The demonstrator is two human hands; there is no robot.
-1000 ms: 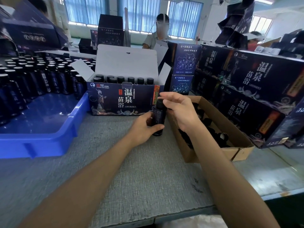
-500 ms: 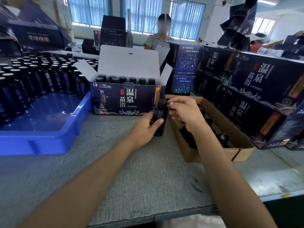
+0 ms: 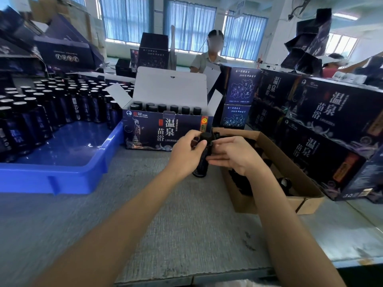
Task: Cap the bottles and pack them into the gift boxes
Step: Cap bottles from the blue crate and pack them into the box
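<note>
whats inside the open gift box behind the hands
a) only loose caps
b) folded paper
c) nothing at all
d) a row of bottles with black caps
d: a row of black-capped bottles stands upright inside the open gift box, their caps showing above its front wall.
</note>
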